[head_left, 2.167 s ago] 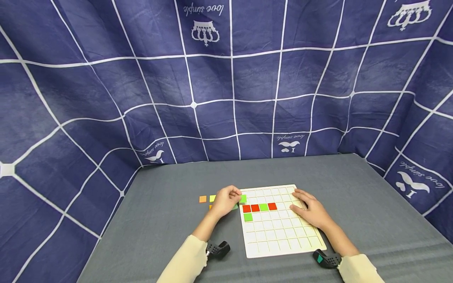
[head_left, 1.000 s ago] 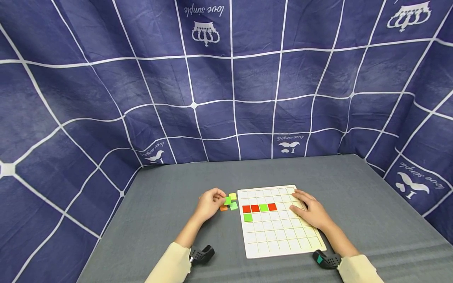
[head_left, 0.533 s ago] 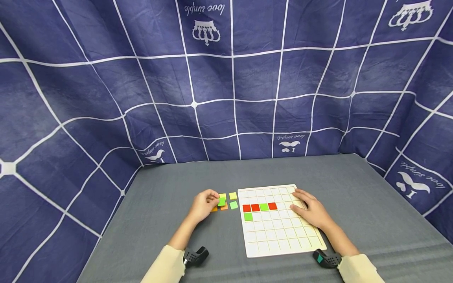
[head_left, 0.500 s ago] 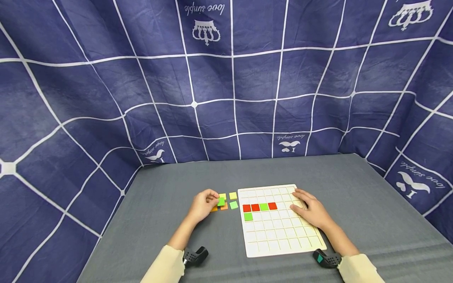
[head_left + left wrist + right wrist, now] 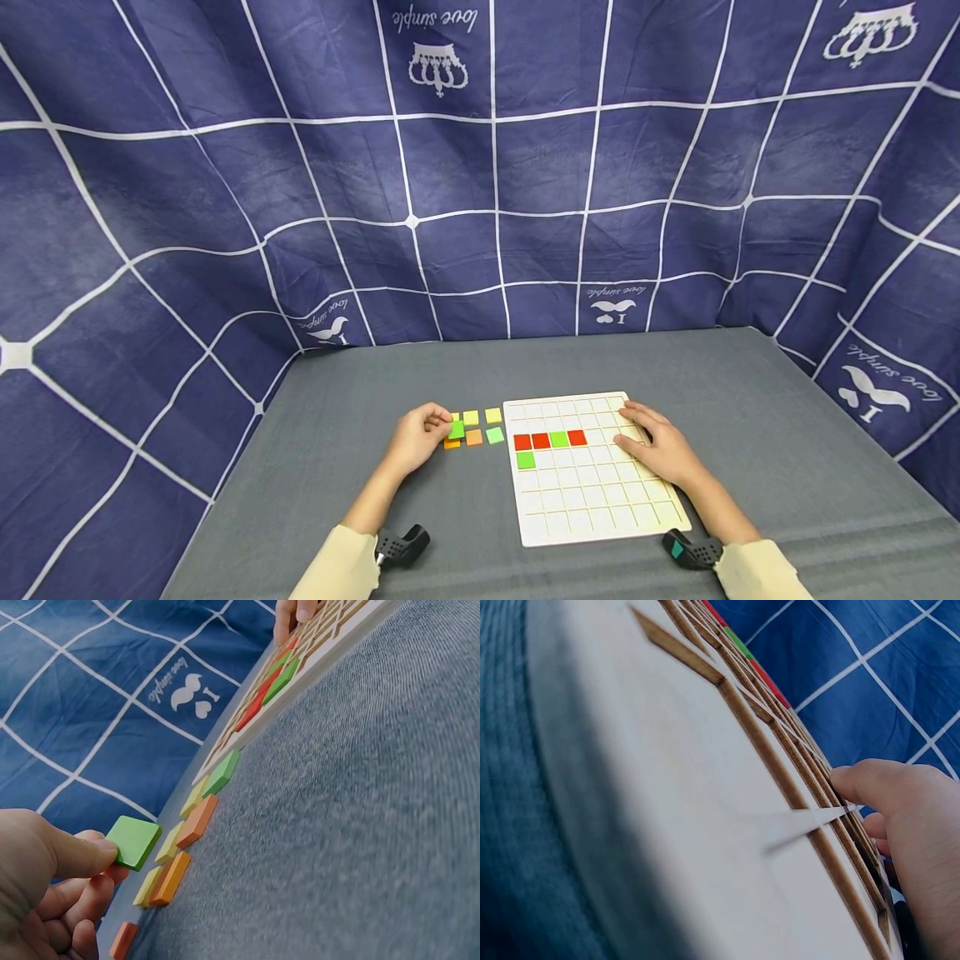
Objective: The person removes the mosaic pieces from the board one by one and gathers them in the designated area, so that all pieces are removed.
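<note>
Between thumb and fingers, my left hand point(image 5: 417, 435) pinches a square green tile point(image 5: 133, 841), raised over the loose tiles left of the board. Below it lie yellow tiles point(image 5: 470, 417), an orange tile point(image 5: 474, 437) and a light green tile point(image 5: 495, 435). My right hand point(image 5: 658, 442) rests on the right edge of the white gridded board point(image 5: 607, 532), fingers spread. Set in the board's cells are red tiles point(image 5: 541, 442) and green tiles point(image 5: 526, 460): a row of red, red, green, red, with one green below the row's left end.
Grey cloth point(image 5: 360, 383) covers the table. A blue curtain with white lines point(image 5: 540, 183) hangs behind and at both sides. In the left wrist view, another orange tile point(image 5: 124, 940) lies apart near the left hand's fingers.
My left hand has moved left from the board's upper left corner, carrying the green tile over the loose tiles and uncovering several of them. My right hand stays where it was.
</note>
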The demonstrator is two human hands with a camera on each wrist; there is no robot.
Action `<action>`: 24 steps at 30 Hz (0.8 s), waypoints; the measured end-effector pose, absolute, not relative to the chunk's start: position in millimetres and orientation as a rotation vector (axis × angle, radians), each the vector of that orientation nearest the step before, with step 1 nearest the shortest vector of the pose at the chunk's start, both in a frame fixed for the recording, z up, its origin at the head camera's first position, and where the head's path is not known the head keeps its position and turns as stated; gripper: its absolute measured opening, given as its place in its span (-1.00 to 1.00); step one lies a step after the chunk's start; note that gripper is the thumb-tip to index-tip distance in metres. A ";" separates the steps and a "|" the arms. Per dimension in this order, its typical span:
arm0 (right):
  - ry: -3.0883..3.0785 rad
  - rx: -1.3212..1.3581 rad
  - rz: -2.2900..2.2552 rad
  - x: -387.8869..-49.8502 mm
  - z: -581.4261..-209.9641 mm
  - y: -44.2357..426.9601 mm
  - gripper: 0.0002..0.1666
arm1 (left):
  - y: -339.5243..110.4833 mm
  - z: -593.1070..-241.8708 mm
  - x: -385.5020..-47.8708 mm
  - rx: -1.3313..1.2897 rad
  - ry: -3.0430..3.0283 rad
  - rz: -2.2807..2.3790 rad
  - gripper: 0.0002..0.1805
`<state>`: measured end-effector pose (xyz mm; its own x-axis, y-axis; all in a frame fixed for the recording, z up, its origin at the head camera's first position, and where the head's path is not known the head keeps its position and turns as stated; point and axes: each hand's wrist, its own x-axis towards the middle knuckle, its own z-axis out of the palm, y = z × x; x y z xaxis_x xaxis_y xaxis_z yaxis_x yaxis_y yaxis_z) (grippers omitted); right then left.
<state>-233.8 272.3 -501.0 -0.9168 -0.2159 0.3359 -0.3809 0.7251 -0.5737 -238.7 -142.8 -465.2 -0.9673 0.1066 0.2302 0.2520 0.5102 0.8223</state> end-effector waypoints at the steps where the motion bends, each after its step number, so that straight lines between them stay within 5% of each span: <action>1: -2.686 0.471 0.976 -233.6 -501.2 272.3 -0.34 | -143.8 -465.6 -238.7 -0.300 -2.602 -1.452 -0.95; 24: -2.688 0.474 0.991 -233.5 -500.8 272.5 -0.35 | -168.9 -463.6 -238.3 -0.244 -2.647 -1.351 -0.93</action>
